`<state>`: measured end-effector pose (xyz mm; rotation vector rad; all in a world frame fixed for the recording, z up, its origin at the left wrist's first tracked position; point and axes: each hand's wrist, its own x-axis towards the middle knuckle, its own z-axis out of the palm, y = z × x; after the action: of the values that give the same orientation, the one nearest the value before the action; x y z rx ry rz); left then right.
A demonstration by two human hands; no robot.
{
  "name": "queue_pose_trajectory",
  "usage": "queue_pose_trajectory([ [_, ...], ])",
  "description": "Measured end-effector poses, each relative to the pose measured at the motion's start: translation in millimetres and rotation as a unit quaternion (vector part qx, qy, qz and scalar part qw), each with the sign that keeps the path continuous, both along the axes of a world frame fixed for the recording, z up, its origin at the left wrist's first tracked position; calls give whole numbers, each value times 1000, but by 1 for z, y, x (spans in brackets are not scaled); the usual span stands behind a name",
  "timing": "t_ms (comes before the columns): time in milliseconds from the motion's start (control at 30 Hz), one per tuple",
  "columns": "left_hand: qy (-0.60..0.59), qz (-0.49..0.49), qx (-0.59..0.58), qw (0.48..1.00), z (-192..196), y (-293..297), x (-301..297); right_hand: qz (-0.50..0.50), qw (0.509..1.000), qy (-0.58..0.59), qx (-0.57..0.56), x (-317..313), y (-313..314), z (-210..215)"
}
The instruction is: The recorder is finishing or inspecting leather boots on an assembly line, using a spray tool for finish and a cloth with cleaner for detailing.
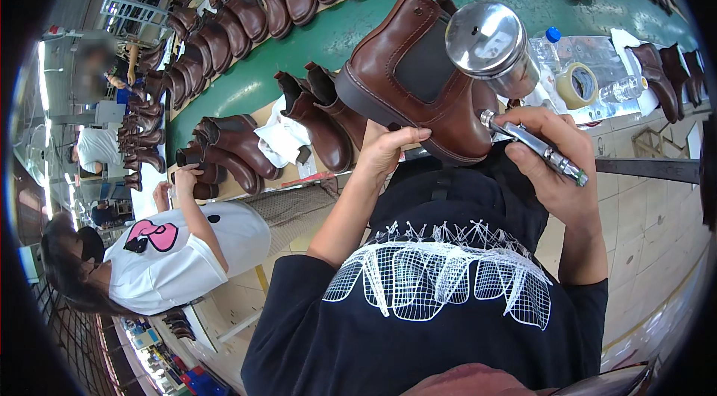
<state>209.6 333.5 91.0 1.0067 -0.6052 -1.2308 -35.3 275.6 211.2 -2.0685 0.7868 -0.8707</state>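
Note:
My left hand [388,148] holds a brown ankle boot [418,75] from beneath, fingers curled at its sole, the boot tilted above my lap. My right hand [556,161] grips a metal spray gun [532,144] whose shiny steel cup [489,41] stands up next to the boot's heel. The gun's nozzle sits close against the boot's lower back edge.
A green conveyor belt [299,45] carries rows of brown boots [239,15]. More boots [317,120] and a white cloth [280,138] lie on the bench in front. A tape roll [576,85] and plastic bottles [549,49] sit at right. A person in a white shirt [172,247] works at my left.

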Motion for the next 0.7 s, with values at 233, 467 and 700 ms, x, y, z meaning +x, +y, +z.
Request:
queue_pose_trajectory([
  [233, 9, -29, 2, 1000, -4, 2, 2, -9, 998, -45, 44, -8, -8, -1],
  [467, 20, -35, 2, 999, -9, 4, 4, -27, 991, -100, 82, -13, -15, 6],
  [700, 29, -34, 12, 999, -14, 5, 5, -77, 987, -117, 84, -21, -24, -1],
])
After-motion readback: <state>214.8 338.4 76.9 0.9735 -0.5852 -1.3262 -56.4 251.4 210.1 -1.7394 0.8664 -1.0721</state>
